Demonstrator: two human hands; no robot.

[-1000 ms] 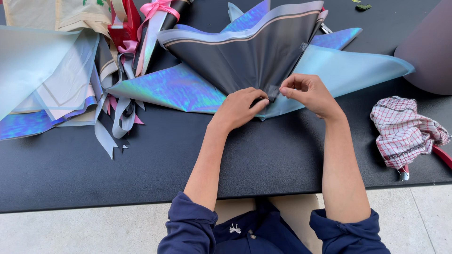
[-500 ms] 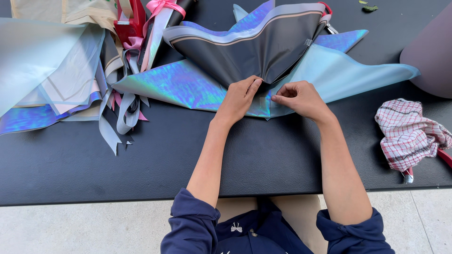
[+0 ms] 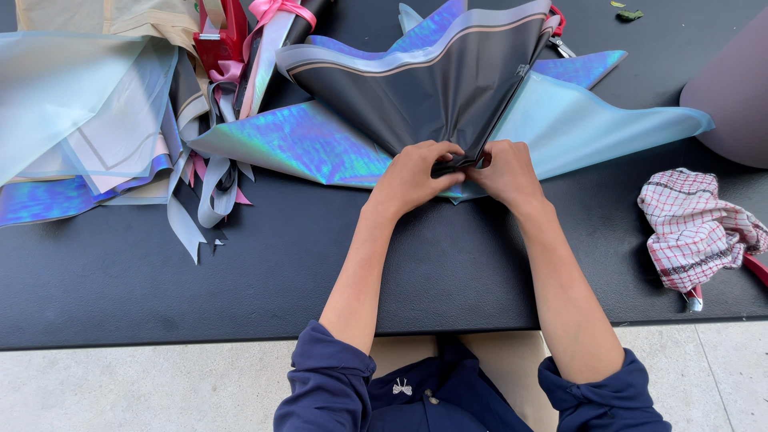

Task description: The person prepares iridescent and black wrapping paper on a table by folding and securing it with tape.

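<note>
A fan of wrapping sheets lies on the black table (image 3: 240,280): a dark grey sheet (image 3: 424,88) with pale borders on top, iridescent blue-green sheets (image 3: 296,144) spreading out beneath it. My left hand (image 3: 412,176) and my right hand (image 3: 504,172) meet at the narrow gathered base of the fan. Both pinch the bunched sheets there, fingertips nearly touching each other.
Pale translucent sheets (image 3: 72,104) and grey ribbon strips (image 3: 204,200) pile up at the left, with a red tool (image 3: 220,40) and a pink ribbon (image 3: 276,10) behind. A red-checked cloth (image 3: 696,228) lies at the right. A mauve rounded object (image 3: 732,88) stands at the far right.
My hands have drawn closer together at the base of the fan. The dark sheet has gathered into tighter folds between them.
</note>
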